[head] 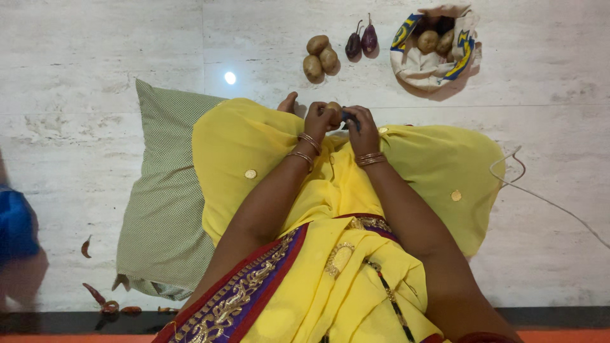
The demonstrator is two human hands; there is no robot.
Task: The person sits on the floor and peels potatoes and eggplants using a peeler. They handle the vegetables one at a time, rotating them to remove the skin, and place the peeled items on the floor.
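While left hand (318, 119) fingers grip a potato (333, 112), right hand (362, 124) fingers clamp dark tool (348, 117) — touching it.

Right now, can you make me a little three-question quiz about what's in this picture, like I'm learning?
1. True or false: the left hand holds a potato.
2. How many potatoes lie loose on the floor in the small pile: A two, B three, C five?
3. What lies between that pile and the cloth bag?

Key
1. True. The right hand works a small dark tool against it; what kind of tool is too small to tell.
2. B, three.
3. Two purple eggplants, side by side.
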